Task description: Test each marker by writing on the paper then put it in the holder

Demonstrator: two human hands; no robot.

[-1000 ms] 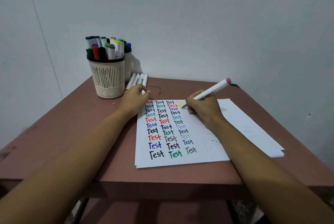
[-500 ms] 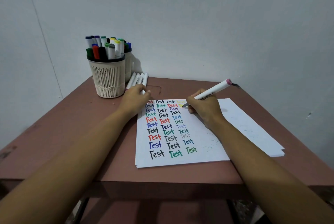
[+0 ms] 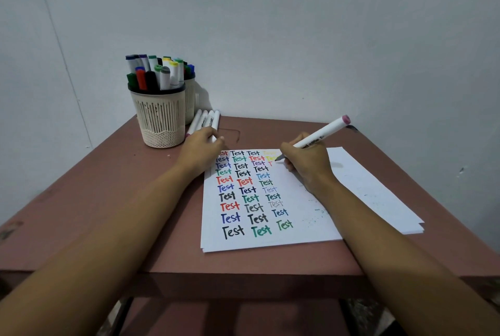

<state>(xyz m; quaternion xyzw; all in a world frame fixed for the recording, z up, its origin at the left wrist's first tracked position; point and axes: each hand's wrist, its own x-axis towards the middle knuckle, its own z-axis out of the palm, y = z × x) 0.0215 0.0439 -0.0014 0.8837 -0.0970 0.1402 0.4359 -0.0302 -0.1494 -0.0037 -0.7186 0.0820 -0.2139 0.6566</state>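
My right hand (image 3: 305, 165) grips the marker (image 3: 322, 136), tip on the paper (image 3: 297, 222) in the fourth column, barrel slanting up and right. The holder (image 3: 159, 119) stands far left, beyond my left hand (image 3: 200, 148), which rests on the paper's corner; its grasp I cannot tell.

White paper (image 3: 305, 200) carries "Test" in red, green, blue, black and yellow, beside a white, pink-capped marker (image 3: 322, 134) and cream, slatted, mesh-based holder (image 3: 159, 119) on a reddish-brown table (image 3: 94, 186).
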